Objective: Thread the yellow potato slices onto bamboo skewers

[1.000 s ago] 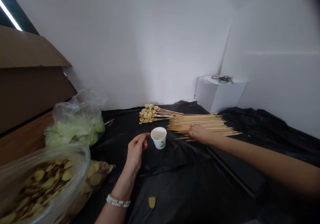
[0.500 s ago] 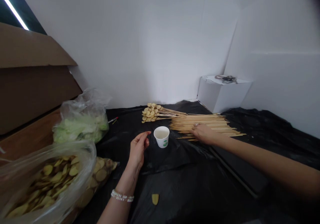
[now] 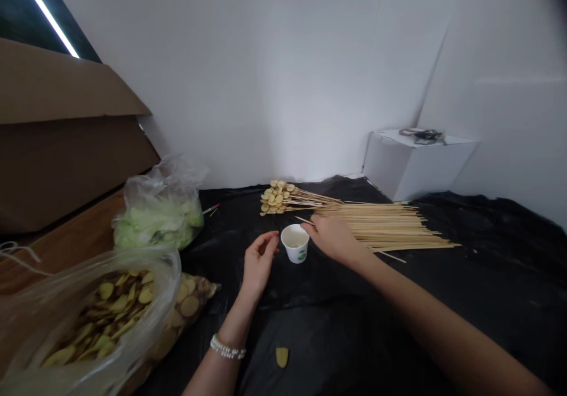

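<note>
My right hand [image 3: 330, 236] is closed on a single bamboo skewer [image 3: 305, 221], whose tip sticks out to the left just above a small white paper cup [image 3: 295, 243]. The hand sits at the left end of a big pile of bare skewers [image 3: 390, 226]. My left hand [image 3: 259, 260] hovers left of the cup, fingers loosely curled and apart, holding nothing. Behind the cup lie several skewers loaded with yellow slices [image 3: 277, 196].
A clear bag of yellow slices [image 3: 101, 313] and a bag of pale green leaves [image 3: 157, 219] stand at the left by brown cardboard [image 3: 57, 124]. One loose slice [image 3: 282, 357] lies on the black sheet [image 3: 398, 301]. A white box [image 3: 416, 163] stands at the back right.
My right hand has drawn one skewer out of the pile and moved left toward the cup. The left hand has stayed beside the cup. The camera has turned slightly.
</note>
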A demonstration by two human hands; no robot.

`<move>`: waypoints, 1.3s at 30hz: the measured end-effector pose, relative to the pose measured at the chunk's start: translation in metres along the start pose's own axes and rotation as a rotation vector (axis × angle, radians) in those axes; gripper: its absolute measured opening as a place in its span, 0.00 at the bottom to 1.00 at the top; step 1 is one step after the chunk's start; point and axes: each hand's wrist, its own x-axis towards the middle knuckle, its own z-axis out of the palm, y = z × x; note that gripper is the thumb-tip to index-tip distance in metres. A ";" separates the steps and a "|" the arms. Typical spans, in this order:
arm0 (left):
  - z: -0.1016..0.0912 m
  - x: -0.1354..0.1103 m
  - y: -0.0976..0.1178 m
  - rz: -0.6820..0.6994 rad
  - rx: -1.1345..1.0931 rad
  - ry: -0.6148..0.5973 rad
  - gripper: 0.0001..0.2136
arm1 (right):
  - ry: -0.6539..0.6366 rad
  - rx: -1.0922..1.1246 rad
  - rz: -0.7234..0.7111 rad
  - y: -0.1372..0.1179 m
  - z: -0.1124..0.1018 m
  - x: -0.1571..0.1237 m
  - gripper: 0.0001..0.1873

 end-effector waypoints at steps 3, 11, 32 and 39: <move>-0.001 0.001 0.000 0.018 0.020 -0.005 0.15 | -0.129 0.122 -0.034 -0.003 0.008 0.003 0.18; 0.003 -0.004 -0.007 0.102 0.022 -0.058 0.15 | -0.037 0.210 -0.086 -0.019 0.018 -0.014 0.14; 0.001 -0.009 -0.004 0.177 0.085 0.054 0.17 | 0.080 0.344 -0.153 -0.018 0.033 -0.020 0.18; -0.004 0.005 -0.012 -0.216 -0.519 0.099 0.18 | 0.123 0.365 -0.148 -0.011 0.026 -0.018 0.33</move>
